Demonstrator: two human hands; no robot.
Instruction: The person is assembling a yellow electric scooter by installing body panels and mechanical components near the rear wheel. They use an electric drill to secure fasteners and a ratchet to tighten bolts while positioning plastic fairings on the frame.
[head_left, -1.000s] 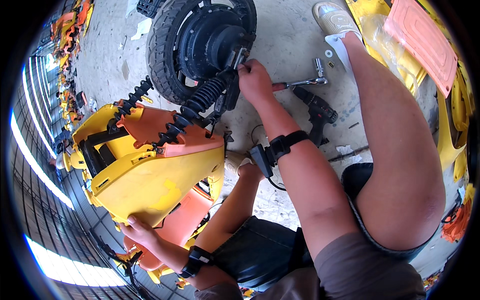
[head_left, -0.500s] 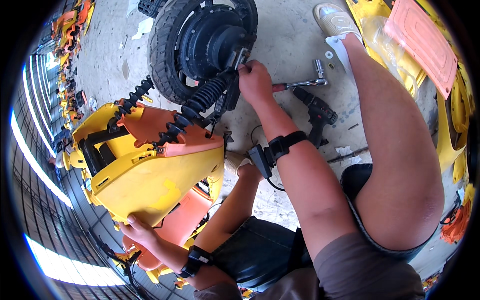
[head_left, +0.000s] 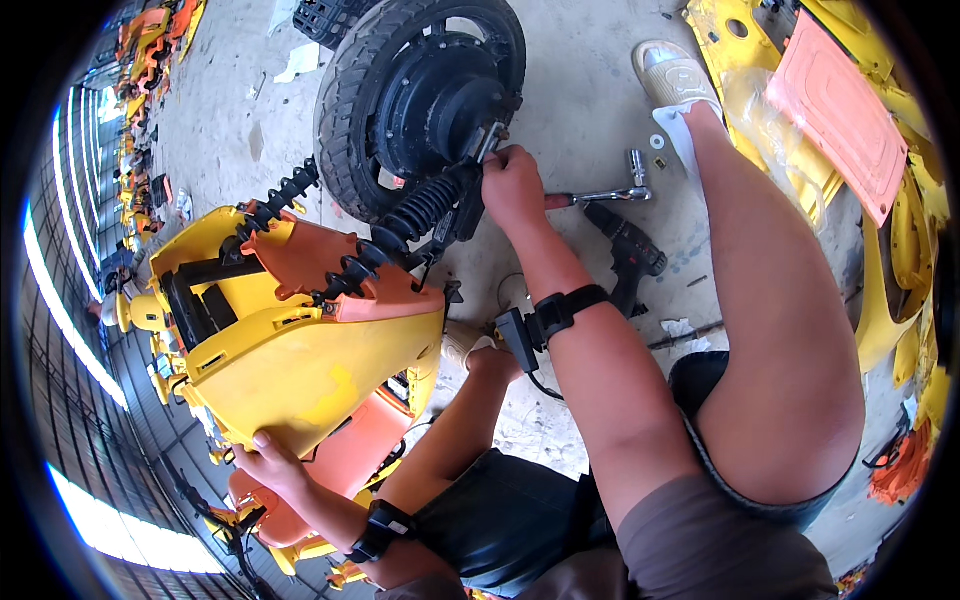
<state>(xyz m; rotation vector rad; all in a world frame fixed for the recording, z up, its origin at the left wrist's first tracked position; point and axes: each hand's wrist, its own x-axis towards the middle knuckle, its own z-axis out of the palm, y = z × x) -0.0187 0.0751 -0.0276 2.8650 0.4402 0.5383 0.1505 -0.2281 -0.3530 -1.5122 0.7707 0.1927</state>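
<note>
My left hand (head_left: 272, 466) grips the lower edge of a scooter's yellow body panel (head_left: 290, 375), thumb on the outside, other fingers partly hidden. Closed at the wheel's hub, my right hand (head_left: 513, 188) holds a small silver metal bracket (head_left: 490, 142) at the end of a black coil shock absorber (head_left: 405, 222); its fingertips are hidden. The thick-treaded wheel (head_left: 345, 125) with a black hub stands just beyond that hand. A second shock absorber (head_left: 285, 195) rises from the body's left side. An orange inner panel (head_left: 310, 255) lies between the two shocks.
Right of my right hand, a ratchet wrench (head_left: 600, 197) and a black power drill (head_left: 632, 255) lie on the concrete floor, with a white washer (head_left: 657, 141) nearby. Yellow panels and a flat orange panel (head_left: 840, 115) are piled at the right. My legs flank the work.
The wheel and the bracket have shifted slightly right and down in the picture, and the view has moved a little. Both hands keep their holds.
</note>
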